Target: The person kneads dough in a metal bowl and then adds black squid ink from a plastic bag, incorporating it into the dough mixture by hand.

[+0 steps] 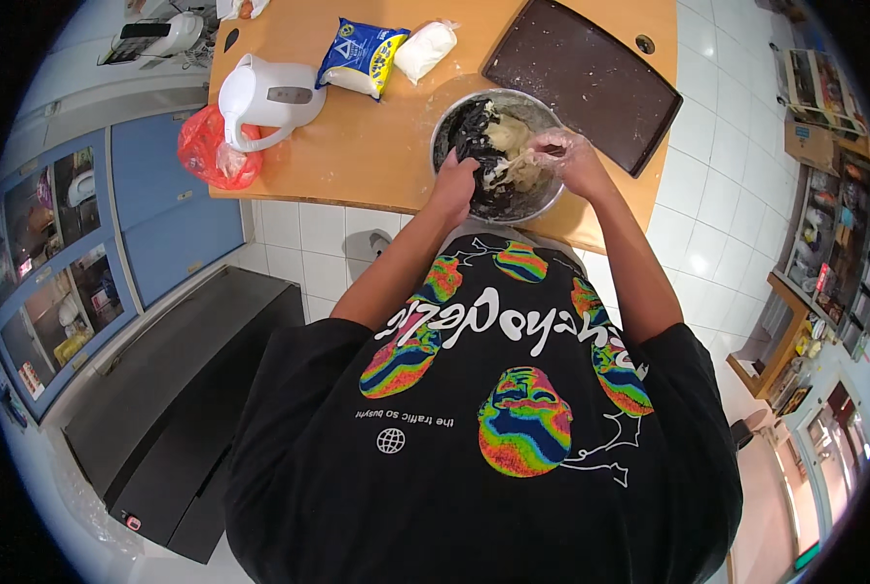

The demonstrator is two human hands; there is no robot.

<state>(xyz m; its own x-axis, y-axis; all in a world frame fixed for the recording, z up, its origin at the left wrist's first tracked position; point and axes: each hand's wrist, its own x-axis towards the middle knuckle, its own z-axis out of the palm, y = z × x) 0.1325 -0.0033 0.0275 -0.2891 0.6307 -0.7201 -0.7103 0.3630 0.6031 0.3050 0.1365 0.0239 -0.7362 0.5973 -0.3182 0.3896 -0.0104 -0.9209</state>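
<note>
A round metal mixing bowl (552,200) stands at the table's near edge, in front of me. Pale, sticky dough (509,134) lies in it, with a glossy black mass (472,127) along its left side; what the black stuff is, I cannot make out. My left hand (457,180) is closed at the bowl's near left rim, its thumb over the inside and its other fingers partly hidden. A clear plastic glove covers my right hand (573,161), which reaches over the right rim with bent fingers on the dough. Bits of dough stick to the glove.
A dark baking tray (591,83) lies right of the bowl. Toward the back left are a blue-and-yellow packet (362,58), a white bag (425,51), a white electric kettle (269,95) and a red plastic bag (216,146). Blue cabinets (167,200) stand at the left.
</note>
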